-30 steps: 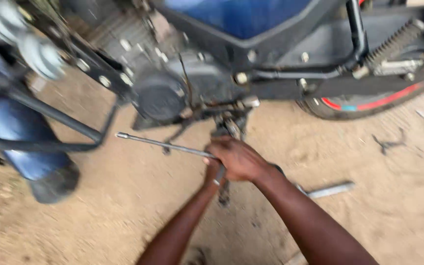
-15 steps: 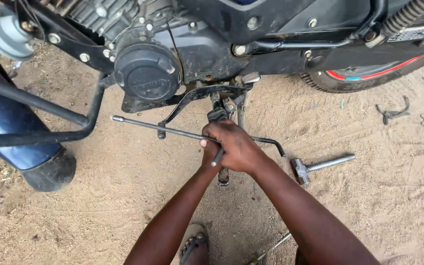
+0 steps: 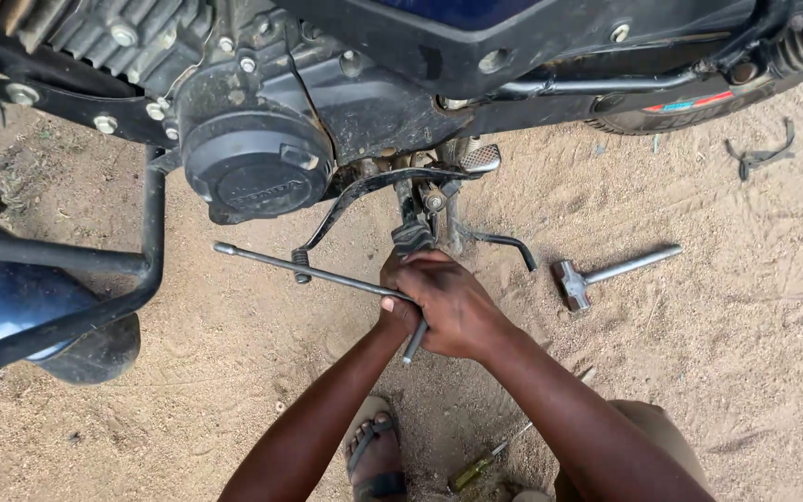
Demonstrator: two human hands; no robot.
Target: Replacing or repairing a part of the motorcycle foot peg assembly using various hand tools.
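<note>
Both my hands are closed together on a T-handle socket wrench [image 3: 301,270] below a motorcycle engine [image 3: 253,158]. My right hand [image 3: 453,302] wraps the wrench's shaft and crossbar on top. My left hand [image 3: 389,299] is mostly hidden beneath it, gripping the same spot. The long thin crossbar sticks out to the left, ending near a black crash bar. The wrench's socket end [image 3: 413,234] points up at the footrest and stand mount under the engine.
A short metal socket tool [image 3: 606,271] lies on the sand to the right. A screwdriver [image 3: 480,462] lies near my sandalled foot [image 3: 375,451]. A black crash bar [image 3: 146,270] and front wheel stand at left. Bent scrap [image 3: 756,153] lies at far right.
The view has moved closer and lower over the engine. My hands stay closed on the wrench, and the crossbar has kept pointing left with little change in angle.
</note>
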